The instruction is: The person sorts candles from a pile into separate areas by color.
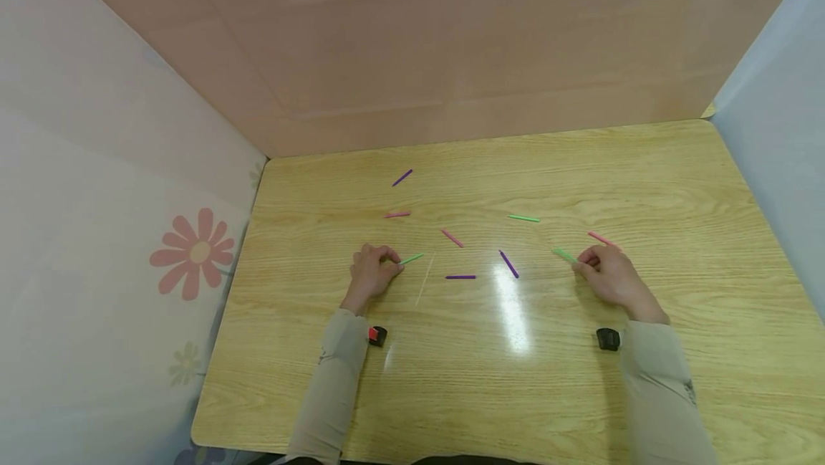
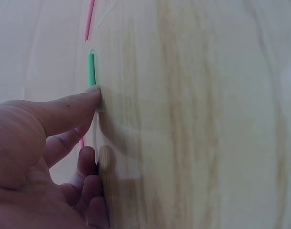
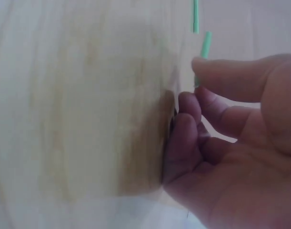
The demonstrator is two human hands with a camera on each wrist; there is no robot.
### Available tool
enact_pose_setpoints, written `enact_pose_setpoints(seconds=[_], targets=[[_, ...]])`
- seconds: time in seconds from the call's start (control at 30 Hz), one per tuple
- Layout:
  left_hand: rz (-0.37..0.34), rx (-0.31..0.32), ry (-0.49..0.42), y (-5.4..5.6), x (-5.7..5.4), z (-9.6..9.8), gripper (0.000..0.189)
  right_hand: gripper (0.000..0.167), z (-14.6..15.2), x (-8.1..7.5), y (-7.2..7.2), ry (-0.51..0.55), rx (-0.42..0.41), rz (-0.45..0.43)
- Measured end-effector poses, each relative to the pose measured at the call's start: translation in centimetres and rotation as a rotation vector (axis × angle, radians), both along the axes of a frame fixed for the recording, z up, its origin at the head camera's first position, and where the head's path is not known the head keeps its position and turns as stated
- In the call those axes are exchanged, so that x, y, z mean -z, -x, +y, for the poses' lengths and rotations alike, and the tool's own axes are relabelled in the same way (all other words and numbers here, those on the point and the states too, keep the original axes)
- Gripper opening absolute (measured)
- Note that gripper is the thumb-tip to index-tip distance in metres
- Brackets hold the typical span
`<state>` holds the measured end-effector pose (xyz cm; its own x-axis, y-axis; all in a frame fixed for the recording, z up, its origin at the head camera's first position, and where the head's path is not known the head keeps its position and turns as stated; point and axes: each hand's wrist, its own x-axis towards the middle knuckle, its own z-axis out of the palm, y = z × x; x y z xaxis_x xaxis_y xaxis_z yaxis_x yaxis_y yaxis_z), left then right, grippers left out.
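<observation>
In the head view my left hand [image 1: 372,269] rests low over the table at centre left. Its thumb and fingertips pinch one end of a thin green birthday candle [image 1: 412,259]. A small wick shows at the free tip of this candle in the left wrist view. Over on the right, my right hand [image 1: 609,275] pinches a second green candle [image 1: 564,255], which points away to the left. A pink candle [image 1: 604,239] lies just beyond that hand, partly overlapped by it. The other fingers of both hands curl in near the tabletop.
Between the hands lie a pink candle [image 1: 452,238] and purple candles [image 1: 460,277] [image 1: 508,264]. Farther back are a green candle [image 1: 524,218], a pink candle [image 1: 397,215] and a purple candle [image 1: 402,178]. A pinkish panel [image 1: 451,56] stands along the wooden table's [image 1: 677,178] far edge.
</observation>
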<state>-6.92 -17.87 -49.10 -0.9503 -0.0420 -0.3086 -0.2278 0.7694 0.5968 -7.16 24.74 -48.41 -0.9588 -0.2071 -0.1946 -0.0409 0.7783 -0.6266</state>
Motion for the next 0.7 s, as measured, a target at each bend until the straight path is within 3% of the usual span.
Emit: enact_pose_setpoints(seconds=[0.1,0.3,0.5,0.7], targets=[[0.004,0.000,0.001,0.0,0.0,0.0,0.013,0.025,0.2,-0.2,-0.3,0.001,0.042,-0.042],[0.011,0.003,-0.010,-0.1,0.2,-0.1,0.013,0.030,0.4,-0.5,-0.9,0.044,0.096,-0.046],[0.009,-0.005,-0.016,-0.1,0.4,0.0,0.013,0.035,0.9,-0.4,-1.3,0.120,0.107,-0.031],[0.010,-0.010,-0.022,-0.2,0.4,0.0,0.012,0.034,0.8,-0.3,-1.1,0.110,0.110,-0.023]])
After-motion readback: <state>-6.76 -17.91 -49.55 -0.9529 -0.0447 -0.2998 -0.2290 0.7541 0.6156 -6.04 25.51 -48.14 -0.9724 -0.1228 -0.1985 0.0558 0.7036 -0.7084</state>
